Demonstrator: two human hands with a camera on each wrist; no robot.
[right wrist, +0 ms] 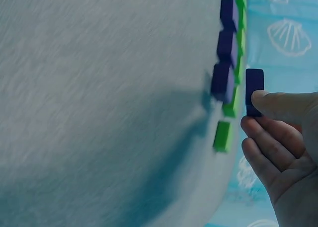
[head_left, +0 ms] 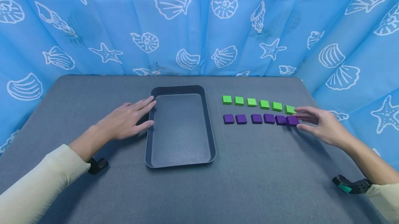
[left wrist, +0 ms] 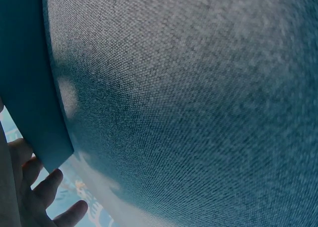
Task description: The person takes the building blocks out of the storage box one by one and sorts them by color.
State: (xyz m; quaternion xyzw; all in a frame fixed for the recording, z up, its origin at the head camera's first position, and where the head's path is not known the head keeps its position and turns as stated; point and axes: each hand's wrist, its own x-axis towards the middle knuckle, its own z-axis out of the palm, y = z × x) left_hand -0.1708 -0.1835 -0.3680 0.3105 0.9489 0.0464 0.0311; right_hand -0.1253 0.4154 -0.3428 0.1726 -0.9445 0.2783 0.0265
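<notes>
My right hand (head_left: 324,125) pinches a purple block (head_left: 292,121) between thumb and fingers at the right end of the purple row. In the right wrist view this held block (right wrist: 255,83) is up off the table. The other purple blocks (head_left: 257,119) lie in a row on the table, with a row of green blocks (head_left: 251,102) behind them. My left hand (head_left: 124,120) rests with extended fingers at the left rim of a dark rectangular tray (head_left: 180,130). Fingers (left wrist: 47,189) show beside the tray's side (left wrist: 30,83) in the left wrist view.
A grey cloth-covered table (head_left: 265,175) bears the tray and blocks. Blue curtains (head_left: 199,19) printed with shells and starfish hang behind the table and along its sides. A dark band (head_left: 352,185) is worn on the right wrist.
</notes>
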